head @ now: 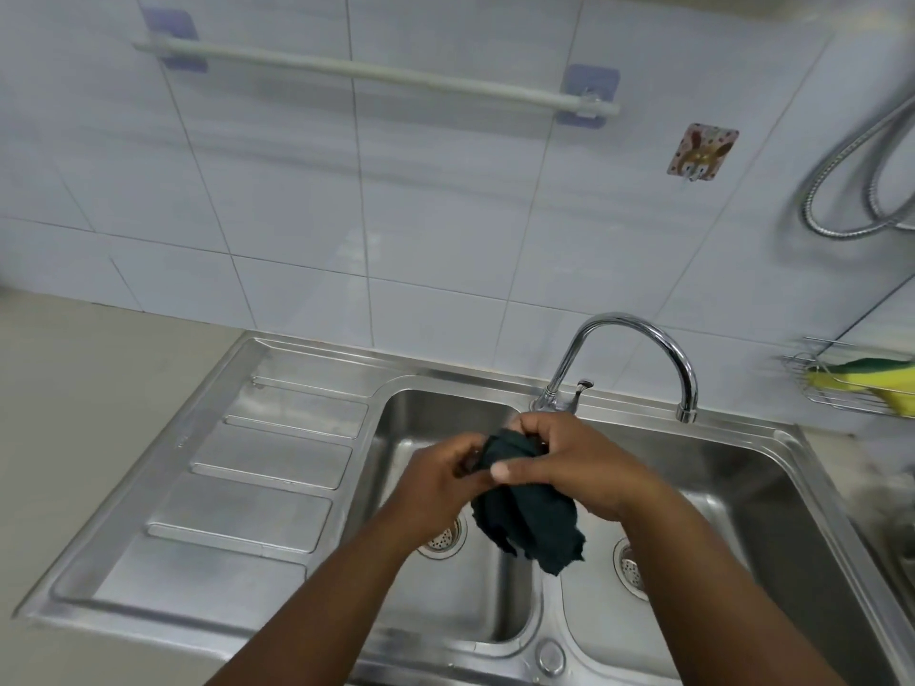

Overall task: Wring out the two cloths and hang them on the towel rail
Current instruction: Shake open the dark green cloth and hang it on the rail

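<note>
Gripping one dark green cloth (525,512), left hand (435,482) and right hand (574,462) both hold it above the two-bowl steel sink (277,458). One bare towel rail (376,71) crosses the tiled wall.

Soft, even, cool light; faint glare on the wall tiles (445,200) and sink (277,453). Wide-angle bending and blur at the right edge smear the shower hose (837,156).

Dark green cloth (527,512) bunching up above the steel basins, upper end twisting tight, loose ragged end hanging down. Pale towel rail (376,74) running bare across the tiled wall, slanting down to the right.
</note>
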`<act>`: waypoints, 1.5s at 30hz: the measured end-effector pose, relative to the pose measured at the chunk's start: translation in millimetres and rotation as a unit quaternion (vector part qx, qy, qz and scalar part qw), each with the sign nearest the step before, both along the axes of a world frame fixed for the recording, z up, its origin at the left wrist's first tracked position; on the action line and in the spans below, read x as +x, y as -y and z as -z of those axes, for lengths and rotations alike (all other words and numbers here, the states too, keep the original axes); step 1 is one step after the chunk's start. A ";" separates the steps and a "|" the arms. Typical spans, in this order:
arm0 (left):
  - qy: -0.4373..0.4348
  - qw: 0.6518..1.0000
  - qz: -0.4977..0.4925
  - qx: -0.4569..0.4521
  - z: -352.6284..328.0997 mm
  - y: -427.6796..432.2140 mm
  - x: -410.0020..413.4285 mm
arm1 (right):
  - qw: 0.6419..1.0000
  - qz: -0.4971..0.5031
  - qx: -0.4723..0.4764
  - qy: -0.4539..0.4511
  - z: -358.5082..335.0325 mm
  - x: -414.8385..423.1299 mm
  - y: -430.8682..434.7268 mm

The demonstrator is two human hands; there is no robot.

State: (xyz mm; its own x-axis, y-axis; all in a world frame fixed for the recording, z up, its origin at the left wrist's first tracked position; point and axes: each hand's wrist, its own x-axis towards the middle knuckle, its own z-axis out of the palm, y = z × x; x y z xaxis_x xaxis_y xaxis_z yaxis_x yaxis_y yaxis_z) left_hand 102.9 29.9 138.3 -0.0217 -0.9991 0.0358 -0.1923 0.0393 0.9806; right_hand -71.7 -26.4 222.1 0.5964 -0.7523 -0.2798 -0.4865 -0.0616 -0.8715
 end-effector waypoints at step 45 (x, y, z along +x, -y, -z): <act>0.086 0.929 -0.295 -0.207 -110.2 -3.1 92.0 | 0.860 0.296 -0.398 0.122 -11.1 -18.2 5.1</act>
